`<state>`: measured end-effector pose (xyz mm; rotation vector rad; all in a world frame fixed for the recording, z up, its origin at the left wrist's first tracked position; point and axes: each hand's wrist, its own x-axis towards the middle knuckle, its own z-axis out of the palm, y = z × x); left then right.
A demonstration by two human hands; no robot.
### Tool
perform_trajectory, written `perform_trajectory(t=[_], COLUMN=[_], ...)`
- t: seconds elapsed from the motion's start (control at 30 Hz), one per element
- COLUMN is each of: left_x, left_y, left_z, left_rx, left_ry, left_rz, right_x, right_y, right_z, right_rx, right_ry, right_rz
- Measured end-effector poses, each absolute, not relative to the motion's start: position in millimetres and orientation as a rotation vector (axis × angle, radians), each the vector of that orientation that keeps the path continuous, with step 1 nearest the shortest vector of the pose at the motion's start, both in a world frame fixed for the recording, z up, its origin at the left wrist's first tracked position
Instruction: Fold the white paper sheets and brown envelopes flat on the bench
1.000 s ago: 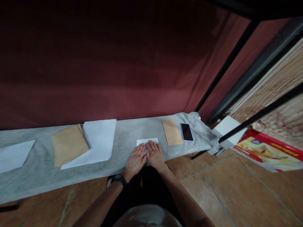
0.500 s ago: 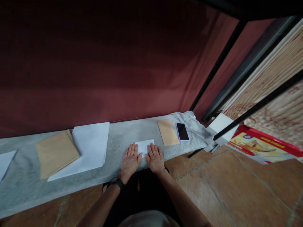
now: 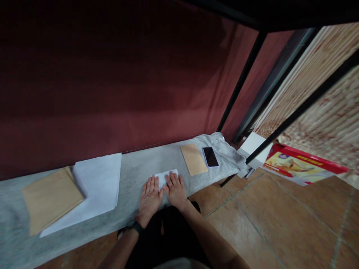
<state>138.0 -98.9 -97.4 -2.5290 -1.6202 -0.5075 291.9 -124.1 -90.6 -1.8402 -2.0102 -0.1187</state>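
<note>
- Under the small white paper (image 3: 162, 179), a long grey bench (image 3: 138, 170).
- Well left of that paper, white sheets (image 3: 103, 181) partly under brown paper (image 3: 52, 200).
- On the small white paper, left hand (image 3: 149, 199) and right hand (image 3: 176, 192) flat, fingers slightly spread, pinching nothing.
- That paper itself: probably light, easily creased; best held by its edges.

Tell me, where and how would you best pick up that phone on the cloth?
Probably by its two long edges: bring the right hand, the nearer one, in from above the near end. The phone lies flat, screen up, and its narrow body suits a pinch across the width; the brown paper sits close along its left.
</note>
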Motion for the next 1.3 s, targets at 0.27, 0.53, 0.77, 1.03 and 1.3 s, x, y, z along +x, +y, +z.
perform_trajectory(t=[0.27,0.53,0.77,1.03,1.3], left_x=[124,103,107,108,109], left_y=[-119,-129,-135,-139,-139], left_z=[-88,-83,-76,-71,-70], left_rx=[-2.715,-2.916,-2.935,-2.951,-2.952], left_ry=[-1.370,-1.153,-1.235,-1.235,-1.229], left_rz=[-0.408,-0.407,-0.361,-0.324,-0.305], right_x=[306,307,309,313,324], right_y=[-125,-125,-131,-165,-168], right_z=[-91,-103,-100,-108,-110], right_rx=[-1.948,-1.882,-1.816,-1.631,-1.697], right_ry=[-1.992,-2.001,-2.035,-2.202,-2.142], right_rz=[-0.117,-0.203,-0.183,-0.175,-0.239])
